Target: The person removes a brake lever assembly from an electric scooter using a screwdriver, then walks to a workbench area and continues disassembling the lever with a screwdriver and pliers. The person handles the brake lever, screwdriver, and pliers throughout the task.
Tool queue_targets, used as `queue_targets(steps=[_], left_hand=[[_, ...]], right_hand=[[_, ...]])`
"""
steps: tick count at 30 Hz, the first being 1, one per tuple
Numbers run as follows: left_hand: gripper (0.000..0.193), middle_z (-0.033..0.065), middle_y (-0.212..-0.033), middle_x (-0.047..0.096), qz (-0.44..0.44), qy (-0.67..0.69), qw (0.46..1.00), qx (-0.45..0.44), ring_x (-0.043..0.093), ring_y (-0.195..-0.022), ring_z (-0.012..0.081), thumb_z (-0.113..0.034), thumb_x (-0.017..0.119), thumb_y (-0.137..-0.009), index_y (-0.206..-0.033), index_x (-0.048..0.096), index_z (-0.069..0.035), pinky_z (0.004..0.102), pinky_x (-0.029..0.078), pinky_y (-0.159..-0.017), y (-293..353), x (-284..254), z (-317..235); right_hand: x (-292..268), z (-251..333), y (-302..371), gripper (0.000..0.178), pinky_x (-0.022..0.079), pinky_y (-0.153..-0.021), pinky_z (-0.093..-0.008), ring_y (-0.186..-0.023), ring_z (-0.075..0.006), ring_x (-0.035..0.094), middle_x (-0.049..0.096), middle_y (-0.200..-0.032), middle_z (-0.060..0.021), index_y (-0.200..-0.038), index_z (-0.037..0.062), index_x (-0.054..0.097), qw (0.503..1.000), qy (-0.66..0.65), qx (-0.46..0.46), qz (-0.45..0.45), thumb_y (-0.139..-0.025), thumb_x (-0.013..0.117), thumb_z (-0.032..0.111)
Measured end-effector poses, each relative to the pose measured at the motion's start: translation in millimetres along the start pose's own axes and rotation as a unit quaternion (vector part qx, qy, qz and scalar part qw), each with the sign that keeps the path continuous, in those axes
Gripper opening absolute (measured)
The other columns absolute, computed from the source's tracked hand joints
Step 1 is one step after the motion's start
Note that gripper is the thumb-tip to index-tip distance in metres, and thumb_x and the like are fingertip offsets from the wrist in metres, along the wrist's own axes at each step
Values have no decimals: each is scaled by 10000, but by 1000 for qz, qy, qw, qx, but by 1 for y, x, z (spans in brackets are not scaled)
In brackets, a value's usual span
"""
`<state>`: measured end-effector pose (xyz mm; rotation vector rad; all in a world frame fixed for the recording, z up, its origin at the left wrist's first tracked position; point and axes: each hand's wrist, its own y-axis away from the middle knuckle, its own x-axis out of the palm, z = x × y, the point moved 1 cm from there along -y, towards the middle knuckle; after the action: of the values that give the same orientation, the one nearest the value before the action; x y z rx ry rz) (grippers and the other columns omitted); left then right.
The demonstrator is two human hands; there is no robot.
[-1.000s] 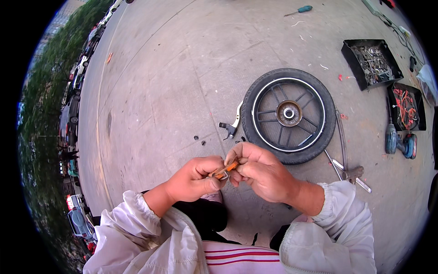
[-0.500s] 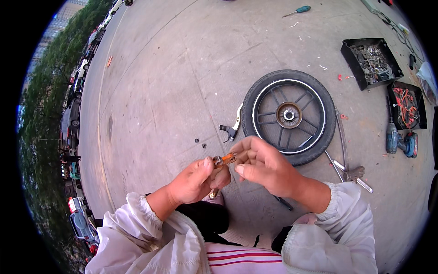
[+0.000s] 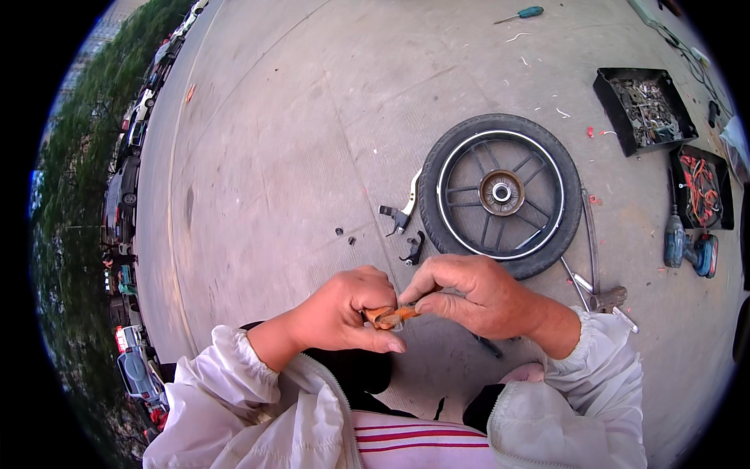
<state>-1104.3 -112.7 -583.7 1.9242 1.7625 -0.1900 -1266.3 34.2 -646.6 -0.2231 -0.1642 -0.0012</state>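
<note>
In front of my body, my left hand (image 3: 332, 309) is closed around a small orange-and-brown piece (image 3: 393, 315) whose kind I cannot make out. Its thumb lies along the near side. From the right, the thumb and fingertips of my right hand (image 3: 488, 301) pinch at the piece's other end. Just beyond them on the ground is a black lever (image 3: 414, 248). A pale lever with a black clamp (image 3: 402, 215) lies farther off, against the left side of a spoked wheel with a black tyre (image 3: 500, 194).
Two black bins, one of metal parts (image 3: 600, 86), one of orange wires (image 3: 725, 211), stand at right beside a blue cordless drill (image 3: 691, 250). A hammer (image 3: 608, 298) and metal bars lie below the wheel. A screwdriver (image 3: 531, 12) is far ahead. Parked vehicles (image 3: 125, 195) line the left.
My left hand has turned over, back up, with the orange piece lower. My right fingers have come down onto the piece's end. The black lever by the wheel has come into sight.
</note>
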Motion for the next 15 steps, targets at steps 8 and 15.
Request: queue_targets(steps=[8, 15], left_hand=[[495, 8, -483, 435, -59, -180, 976, 109, 489, -460, 220, -411, 881, -611, -530, 484, -127, 336, 360, -456, -1, 2, -9], [504, 8, -500, 443, -35, -227, 963, 142, 498, -479, 221, -422, 878, -614, -535, 474, -132, 333, 384, -488, 0, 1, -11]], right_hand=[[12, -5, 3, 193, 505, -641, -261, -722, -117, 637, 662, -837, -68, -981, -12, 634, 992, -77, 88, 36, -997, 542, 157], [15, 5, -1, 219, 512, -629, -248, -714, -104, 649, 658, -828, -64, -942, -18, 618, 974, -130, 176, 53, -997, 546, 182]])
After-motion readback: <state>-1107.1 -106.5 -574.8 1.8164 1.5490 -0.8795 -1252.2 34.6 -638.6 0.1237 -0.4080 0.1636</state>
